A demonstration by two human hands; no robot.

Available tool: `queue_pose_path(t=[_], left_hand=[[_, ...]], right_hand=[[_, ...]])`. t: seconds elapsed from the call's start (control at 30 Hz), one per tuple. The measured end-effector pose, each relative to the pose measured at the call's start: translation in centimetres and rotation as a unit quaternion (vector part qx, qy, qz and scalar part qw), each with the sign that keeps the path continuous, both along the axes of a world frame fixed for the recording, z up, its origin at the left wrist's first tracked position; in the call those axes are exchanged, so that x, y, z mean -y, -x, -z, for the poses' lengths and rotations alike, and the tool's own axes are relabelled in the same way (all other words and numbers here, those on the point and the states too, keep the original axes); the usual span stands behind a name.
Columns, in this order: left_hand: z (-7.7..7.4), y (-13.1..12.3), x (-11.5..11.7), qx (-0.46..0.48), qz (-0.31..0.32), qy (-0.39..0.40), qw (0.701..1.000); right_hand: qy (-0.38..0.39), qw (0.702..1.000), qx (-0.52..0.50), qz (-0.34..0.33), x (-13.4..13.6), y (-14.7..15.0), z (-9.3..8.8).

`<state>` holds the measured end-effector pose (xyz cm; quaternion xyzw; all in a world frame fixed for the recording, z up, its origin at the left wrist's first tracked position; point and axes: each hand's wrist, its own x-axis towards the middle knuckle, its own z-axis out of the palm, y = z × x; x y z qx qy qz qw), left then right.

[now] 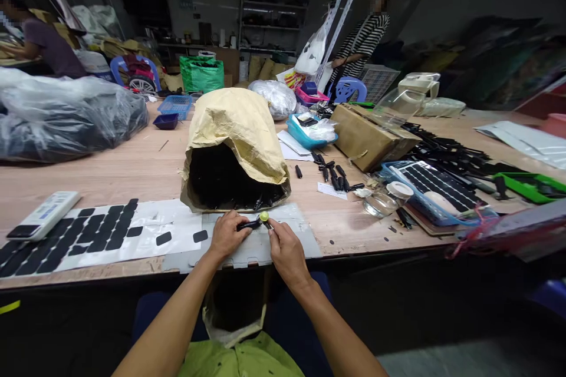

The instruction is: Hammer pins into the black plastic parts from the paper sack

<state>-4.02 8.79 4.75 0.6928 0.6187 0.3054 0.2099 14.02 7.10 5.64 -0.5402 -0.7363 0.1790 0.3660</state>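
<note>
My left hand point(227, 233) is closed round a slim black handle-like part point(251, 224), which points to the right. My right hand point(286, 247) pinches a small dark piece close to that part's tip; its kind is too small to make out. Between the two hands sits a small round yellow-green thing point(264, 216), and I cannot tell which of them holds it. Both hands are over a grey board point(283, 241) at the table edge. Just beyond them a big brown paper sack point(239, 123) lies with its mouth facing me and black pieces inside.
Left lies a white sheet point(152, 215) with black stickers, under a white device point(44, 216). Several black parts point(336, 177) are scattered right of the sack, near a cardboard box point(365, 135) and a blue basket point(424, 200). Another open bag point(234, 330) hangs at my lap. Two people are farther back.
</note>
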Motion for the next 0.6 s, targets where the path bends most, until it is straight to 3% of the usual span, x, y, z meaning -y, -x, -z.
queue_pose_path(t=[0.13, 0.4, 0.5, 0.6], left_hand=[[0.2, 0.0, -0.1, 0.005, -0.004, -0.005, 1.000], [0.1, 0.0, -0.1, 0.007, -0.010, 0.014, 1.000], [0.0, -0.1, 0.0, 0.006, -0.012, 0.016, 1.000], [-0.1, -0.2, 0.0, -0.003, -0.015, 0.016, 1.000]], right_hand=[[-0.020, 1.000, -0.013, -0.013, 0.3, 0.7, -0.6], [0.005, 1.000, -0.011, -0.026, 0.0, 0.6, 0.1], [-0.022, 0.999, -0.023, 0.038, -1.5, -1.3, -0.8], [-0.012, 0.987, 0.029, 0.158, -4.0, -3.9, -1.2]])
